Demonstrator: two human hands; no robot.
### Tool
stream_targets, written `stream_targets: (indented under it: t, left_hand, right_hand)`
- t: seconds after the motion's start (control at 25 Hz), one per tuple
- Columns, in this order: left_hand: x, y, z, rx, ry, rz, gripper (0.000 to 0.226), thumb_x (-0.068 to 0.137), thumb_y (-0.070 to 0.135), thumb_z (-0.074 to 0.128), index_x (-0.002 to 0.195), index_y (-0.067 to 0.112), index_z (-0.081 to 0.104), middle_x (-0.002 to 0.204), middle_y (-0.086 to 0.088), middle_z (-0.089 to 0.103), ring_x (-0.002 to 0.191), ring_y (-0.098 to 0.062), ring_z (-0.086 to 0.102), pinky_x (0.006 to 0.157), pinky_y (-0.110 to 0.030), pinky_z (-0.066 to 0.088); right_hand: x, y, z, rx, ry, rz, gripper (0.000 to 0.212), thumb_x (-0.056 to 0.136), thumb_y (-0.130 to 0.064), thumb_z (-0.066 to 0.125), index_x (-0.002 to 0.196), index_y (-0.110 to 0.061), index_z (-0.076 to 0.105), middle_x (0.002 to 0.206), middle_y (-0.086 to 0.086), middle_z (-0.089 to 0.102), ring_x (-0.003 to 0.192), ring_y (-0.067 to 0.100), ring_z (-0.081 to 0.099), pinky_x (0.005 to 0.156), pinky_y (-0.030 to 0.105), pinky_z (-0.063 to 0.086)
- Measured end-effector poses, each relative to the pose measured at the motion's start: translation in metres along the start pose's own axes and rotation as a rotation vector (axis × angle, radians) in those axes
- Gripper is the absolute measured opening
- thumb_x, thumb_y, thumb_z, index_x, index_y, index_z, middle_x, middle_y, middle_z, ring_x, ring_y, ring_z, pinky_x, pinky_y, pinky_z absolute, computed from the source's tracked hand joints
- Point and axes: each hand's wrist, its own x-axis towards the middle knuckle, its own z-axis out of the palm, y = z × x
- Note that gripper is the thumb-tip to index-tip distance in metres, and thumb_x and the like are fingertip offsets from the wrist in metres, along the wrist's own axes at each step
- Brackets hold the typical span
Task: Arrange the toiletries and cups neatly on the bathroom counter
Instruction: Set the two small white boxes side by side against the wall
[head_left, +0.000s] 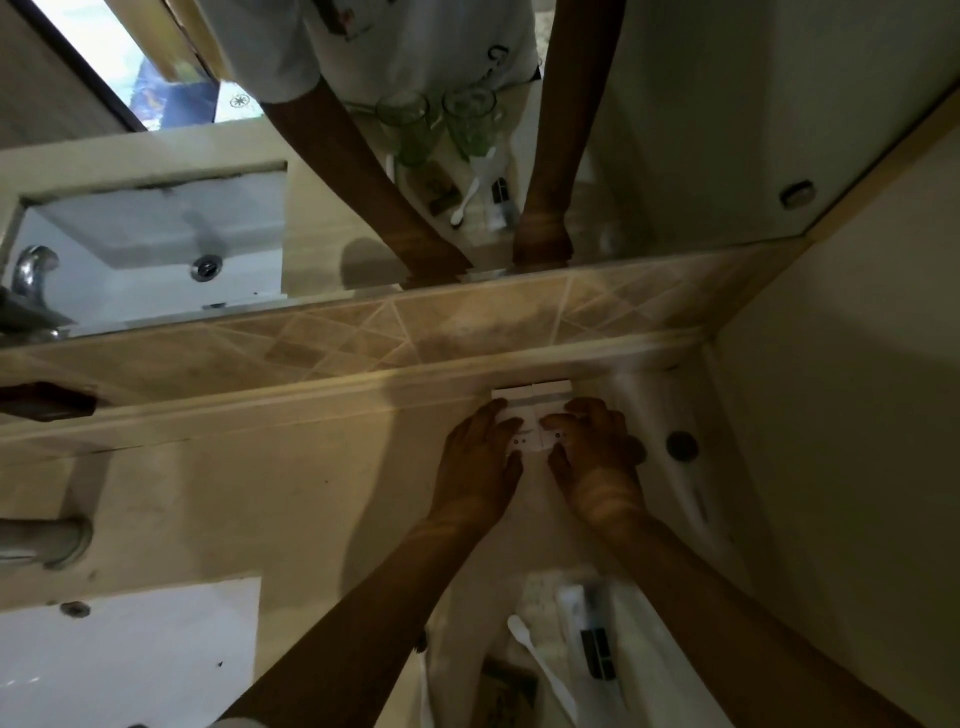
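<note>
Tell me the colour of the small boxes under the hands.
White boxes with small dark marks; head view shows them.

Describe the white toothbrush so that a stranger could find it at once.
Start at the counter below the mirror and come toward its near edge, between the forearms. The white toothbrush lies there slanted, beside a dark-capped tube; it is the only long thin item.

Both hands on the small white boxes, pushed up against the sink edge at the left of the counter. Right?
Not the sink edge. The head view shows both hands, left hand and right hand, on the white boxes against the tiled backsplash, right of the sink.
</note>
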Motion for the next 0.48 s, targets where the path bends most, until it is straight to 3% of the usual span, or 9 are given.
stream_targets:
  t: [0.4, 0.48]
  left_hand:
    - [-0.004, -0.004, -0.002, 0.07, -0.041, 0.036, 0.072, 0.089, 0.033, 0.065, 0.151, 0.02, 0.03, 0.163, -0.009, 0.018, 0.148, -0.027, 0.018, 0.119, -0.039, 0.022]
    - [-0.014, -0.005, -0.003, 0.057, -0.017, 0.048, 0.072, 0.088, 0.035, 0.065, 0.15, 0.02, 0.031, 0.161, -0.01, 0.022, 0.146, -0.028, 0.021, 0.118, -0.041, 0.026]
  right_hand:
    - [-0.015, -0.002, -0.005, -0.037, -0.054, 0.016, 0.057, 0.084, -0.027, 0.063, 0.139, -0.03, 0.047, 0.153, 0.004, 0.024, 0.134, 0.029, 0.029, 0.11, 0.039, 0.029]
    - [-0.024, 0.001, -0.01, 0.001, -0.028, 0.013, 0.061, 0.084, -0.027, 0.065, 0.141, -0.029, 0.044, 0.153, 0.007, 0.024, 0.136, 0.029, 0.028, 0.112, 0.039, 0.029]
